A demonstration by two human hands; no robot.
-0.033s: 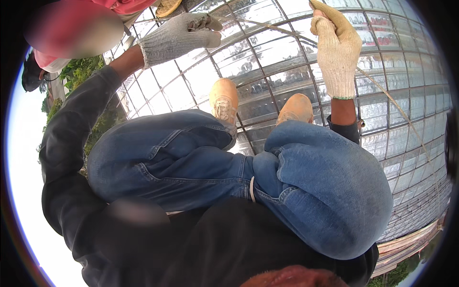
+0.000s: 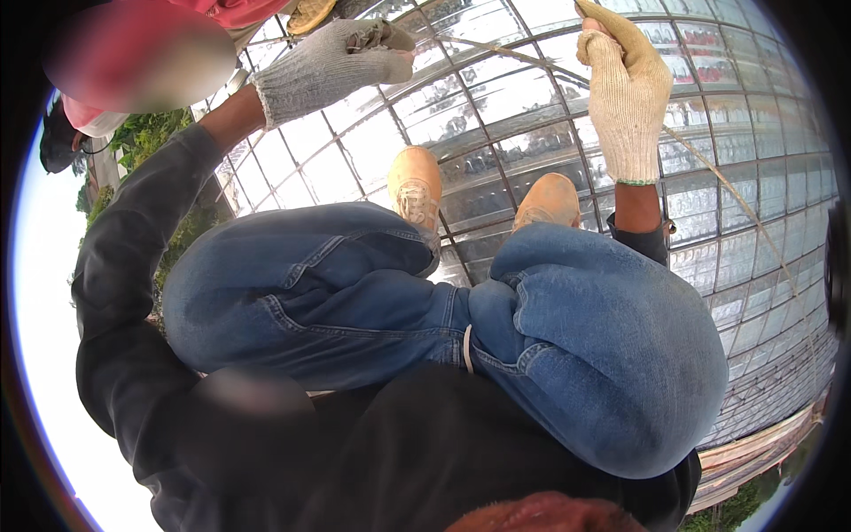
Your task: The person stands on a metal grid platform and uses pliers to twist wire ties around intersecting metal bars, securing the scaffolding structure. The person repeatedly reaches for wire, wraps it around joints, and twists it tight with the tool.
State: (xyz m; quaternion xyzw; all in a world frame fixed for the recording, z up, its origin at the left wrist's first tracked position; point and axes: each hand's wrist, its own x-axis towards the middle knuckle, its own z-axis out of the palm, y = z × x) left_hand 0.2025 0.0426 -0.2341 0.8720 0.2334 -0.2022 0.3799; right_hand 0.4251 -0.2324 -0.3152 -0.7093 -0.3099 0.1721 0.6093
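Head view. Left grip [image 2: 337,66] at 11 o'clock: gloved, fingers bent, partly closed; contents not discernible. Right grip [image 2: 626,84] between 1 and 2 o'clock: fingers folded near thumb; hold on anything not confirmable. Tan line [image 2: 709,168]: running from 12 o'clock, past right grip, out to 3 o'clock, over dark bar mesh [image 2: 488,142]. Tan boots [image 2: 414,182] at 12 and 2 o'clock. Advisable, in judgement: keep tan line straight, free of snags at bar crossings; pinch firmly; keep feet planted before reaching.

Gap between our left hand [image 2: 337,69] and right hand [image 2: 628,99].
A thin rod [image 2: 712,168] crosses it, seemingly over the grid [image 2: 489,142]; our shoes [image 2: 414,182] block the near side.
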